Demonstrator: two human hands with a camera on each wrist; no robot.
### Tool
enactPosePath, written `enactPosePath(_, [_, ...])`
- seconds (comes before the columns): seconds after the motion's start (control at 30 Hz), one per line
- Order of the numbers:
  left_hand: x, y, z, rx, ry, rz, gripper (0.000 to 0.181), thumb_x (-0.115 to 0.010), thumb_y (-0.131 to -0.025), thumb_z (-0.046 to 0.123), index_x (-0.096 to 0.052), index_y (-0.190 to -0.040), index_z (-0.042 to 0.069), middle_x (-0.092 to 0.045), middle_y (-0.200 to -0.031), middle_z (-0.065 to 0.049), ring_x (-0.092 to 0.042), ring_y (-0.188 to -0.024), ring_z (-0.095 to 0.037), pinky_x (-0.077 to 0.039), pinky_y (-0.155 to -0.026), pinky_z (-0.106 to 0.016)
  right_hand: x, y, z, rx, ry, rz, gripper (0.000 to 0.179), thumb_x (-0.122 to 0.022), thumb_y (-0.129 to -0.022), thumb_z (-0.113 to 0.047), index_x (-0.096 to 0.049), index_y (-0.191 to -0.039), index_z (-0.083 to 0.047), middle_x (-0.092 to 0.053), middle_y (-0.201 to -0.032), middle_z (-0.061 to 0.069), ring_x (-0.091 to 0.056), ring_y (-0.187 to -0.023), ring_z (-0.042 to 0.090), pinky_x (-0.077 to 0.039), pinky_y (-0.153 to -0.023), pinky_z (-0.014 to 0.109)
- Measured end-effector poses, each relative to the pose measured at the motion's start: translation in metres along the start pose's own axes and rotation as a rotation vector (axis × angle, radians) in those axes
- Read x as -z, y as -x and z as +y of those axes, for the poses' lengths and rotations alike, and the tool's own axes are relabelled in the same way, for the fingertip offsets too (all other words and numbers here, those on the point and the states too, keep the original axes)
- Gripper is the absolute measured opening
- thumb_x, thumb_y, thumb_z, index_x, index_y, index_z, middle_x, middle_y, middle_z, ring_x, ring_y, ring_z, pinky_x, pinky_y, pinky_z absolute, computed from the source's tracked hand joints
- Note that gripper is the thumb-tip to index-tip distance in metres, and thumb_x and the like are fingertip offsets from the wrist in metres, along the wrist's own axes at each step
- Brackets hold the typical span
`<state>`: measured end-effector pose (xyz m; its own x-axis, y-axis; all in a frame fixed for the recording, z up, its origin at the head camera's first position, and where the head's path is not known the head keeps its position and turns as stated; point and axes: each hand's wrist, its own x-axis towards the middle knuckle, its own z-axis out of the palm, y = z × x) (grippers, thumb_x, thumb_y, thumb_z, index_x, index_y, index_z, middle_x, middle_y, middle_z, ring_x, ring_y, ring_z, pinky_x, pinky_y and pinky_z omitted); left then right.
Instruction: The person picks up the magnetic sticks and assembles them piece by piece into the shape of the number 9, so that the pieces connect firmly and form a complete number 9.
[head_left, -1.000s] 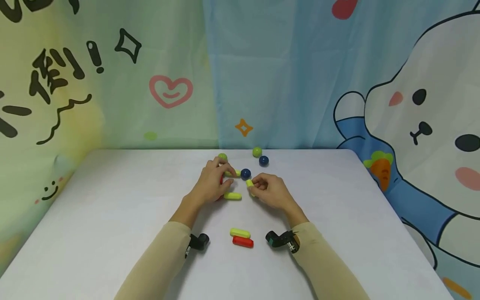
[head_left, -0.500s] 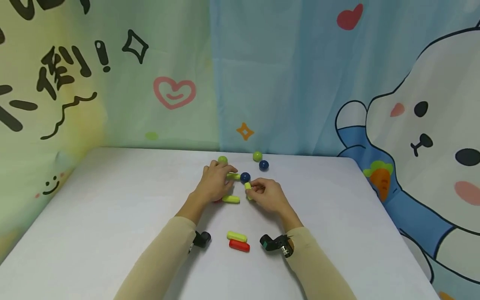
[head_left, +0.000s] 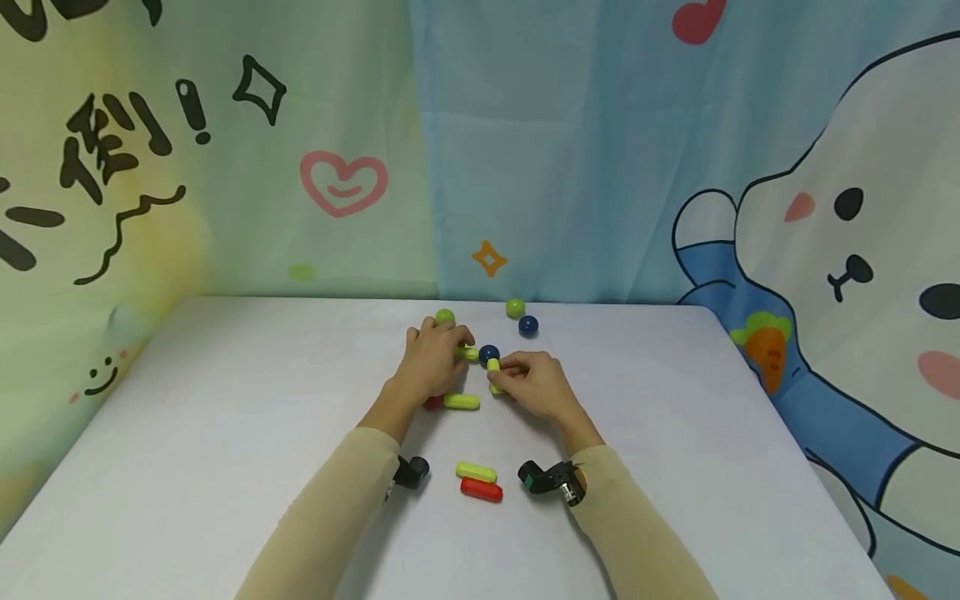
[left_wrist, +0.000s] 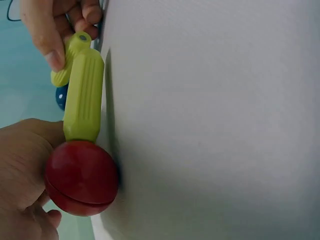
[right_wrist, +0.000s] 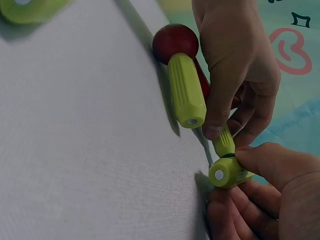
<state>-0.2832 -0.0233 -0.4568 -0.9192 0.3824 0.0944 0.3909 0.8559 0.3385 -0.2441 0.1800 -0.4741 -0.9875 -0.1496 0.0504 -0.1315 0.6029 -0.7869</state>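
Note:
In the head view my left hand (head_left: pixel 435 358) pinches a yellow-green magnetic rod (head_left: pixel 469 354), whose end meets a dark blue ball (head_left: pixel 489 355). My right hand (head_left: pixel 534 383) holds another yellow-green rod (head_left: pixel 493 375) between thumb and fingers, its far end at the same ball. The right wrist view shows the left thumb (right_wrist: pixel 215 131) on its rod and the right hand's rod (right_wrist: pixel 223 172) end-on, with a metal dot. Close below the left hand, a red ball (left_wrist: pixel 82 177) carries a third yellow-green rod (left_wrist: pixel 84 95). A red rod (right_wrist: pixel 202 80) is partly hidden behind it.
Nearer the body, a yellow-green rod (head_left: pixel 476 472) and a red rod (head_left: pixel 482 489) lie side by side on the white table (head_left: pixel 225 433). Toward the back are a green ball (head_left: pixel 515 308), a blue ball (head_left: pixel 528 326) and another green ball (head_left: pixel 445 317) beyond the left hand.
The right hand's rod has swung left under the blue ball and points more straight toward the body. The left thumb has come up onto its rod, and the red rod there is now covered.

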Motion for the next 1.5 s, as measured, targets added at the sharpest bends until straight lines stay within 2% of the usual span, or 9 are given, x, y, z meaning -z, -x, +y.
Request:
enactPosePath(0.2, [-0.0001, 0.0005, -0.0028, 0.03, -0.006, -0.006, 0.022, -0.075, -0.094, 0.024, -0.072, -0.116, 0.025, -0.066, -0.117, 0.001, -0.049, -0.115, -0.028, -0.037, -0.092, -0.048, -0.0014, -0.0016, -0.0002, -0.006, -0.022, -0.031, 0.025, -0.076, -0.091, -0.024, -0.078, -0.107, -0.005, -0.077, -0.088, 0.004, -0.068, -0.069, 0.009, -0.055, -0.065, 0.026])
enactPosePath(0.33, [-0.0018, -0.0003, -0.0042, 0.018, 0.01, -0.009, 0.022, -0.074, -0.095, 0.026, -0.072, -0.116, 0.024, -0.066, -0.118, 0.001, -0.049, -0.114, -0.028, -0.037, -0.092, -0.048, -0.002, -0.0011, -0.0006, -0.021, -0.01, -0.029, 0.024, -0.076, -0.091, -0.024, -0.078, -0.106, -0.005, -0.076, -0.087, 0.003, -0.068, -0.068, 0.009, -0.054, -0.064, 0.026])
enactPosePath(0.7, [-0.0011, -0.0021, -0.0036, 0.029, 0.038, -0.028, 0.022, -0.073, -0.097, 0.03, -0.071, -0.118, 0.024, -0.067, -0.123, 0.0, -0.05, -0.117, -0.028, -0.037, -0.092, -0.048, -0.0015, -0.0018, -0.0063, -0.064, 0.093, -0.028, 0.029, -0.075, -0.091, -0.031, -0.078, -0.106, -0.007, -0.077, -0.092, 0.003, -0.068, -0.079, 0.012, -0.054, -0.073, 0.029])
enactPosePath(1.03, [-0.0044, -0.0007, -0.0068, 0.032, 0.1, -0.016, 0.022, -0.072, -0.097, 0.027, -0.07, -0.119, 0.023, -0.066, -0.125, 0.0, -0.05, -0.12, -0.03, -0.036, -0.092, -0.049, -0.0052, -0.0063, -0.0086, -0.15, 0.101, -0.018, 0.027, -0.071, -0.093, -0.033, -0.079, -0.099, -0.007, -0.073, -0.075, 0.0, -0.066, -0.069, 0.012, -0.05, -0.067, 0.028])
enactPosePath(1.2, [-0.0057, -0.0009, -0.007, 0.033, 0.12, -0.007, 0.022, -0.072, -0.097, 0.026, -0.07, -0.119, 0.023, -0.066, -0.124, 0.001, -0.05, -0.121, -0.03, -0.035, -0.091, -0.048, -0.0059, -0.0072, -0.0083, -0.148, 0.089, -0.021, 0.026, -0.073, -0.092, -0.032, -0.078, -0.095, -0.007, -0.072, -0.072, -0.001, -0.066, -0.066, 0.011, -0.049, -0.066, 0.027])
enactPosePath(1.5, [-0.0067, -0.0017, -0.0079, 0.045, 0.171, -0.02, 0.022, -0.071, -0.098, 0.026, -0.072, -0.119, 0.022, -0.068, -0.122, 0.001, -0.05, -0.116, -0.029, -0.035, -0.09, -0.048, -0.0053, -0.0037, -0.0087, -0.139, 0.103, -0.015, 0.025, -0.074, -0.092, -0.035, -0.077, -0.092, -0.01, -0.072, -0.076, -0.001, -0.064, -0.07, 0.012, -0.048, -0.069, 0.028])
